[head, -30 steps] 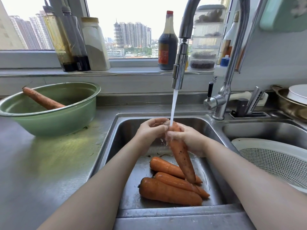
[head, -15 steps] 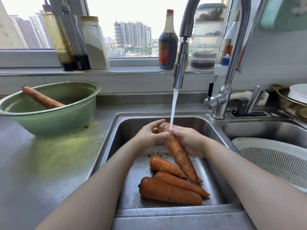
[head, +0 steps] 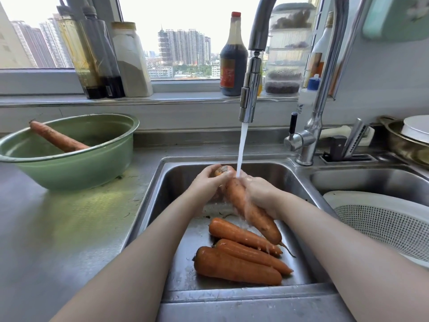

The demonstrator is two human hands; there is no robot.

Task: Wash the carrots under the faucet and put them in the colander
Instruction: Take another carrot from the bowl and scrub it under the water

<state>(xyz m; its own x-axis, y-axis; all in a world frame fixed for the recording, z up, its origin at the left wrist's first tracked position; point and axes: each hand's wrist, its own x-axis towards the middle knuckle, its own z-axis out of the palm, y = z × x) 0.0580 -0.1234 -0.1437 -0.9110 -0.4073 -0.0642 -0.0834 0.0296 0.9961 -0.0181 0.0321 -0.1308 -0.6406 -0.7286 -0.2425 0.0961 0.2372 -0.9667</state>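
Note:
Water runs from the faucet point(head: 249, 94) onto a big carrot point(head: 236, 196) that I hold tilted over the left sink point(head: 167, 180). My left hand point(head: 209, 184) grips its thick top end. My right hand point(head: 262, 196) wraps round its middle from the right. Its tip points down toward three carrots point(head: 234, 266) lying on the sink floor. One more carrot point(head: 55, 138) leans in the green bowl point(head: 69, 170) on the counter at the left. The white colander point(head: 383, 224) sits in the right sink.
Bottles and jars line the window sill behind the faucet. A metal pan with a white plate point(head: 415, 129) stands at the far right. The steel counter point(head: 58, 228) stretches left of the sink.
My right hand has slid a little down the carrot and the carrot's top end now shows above my left hand. The water keeps running.

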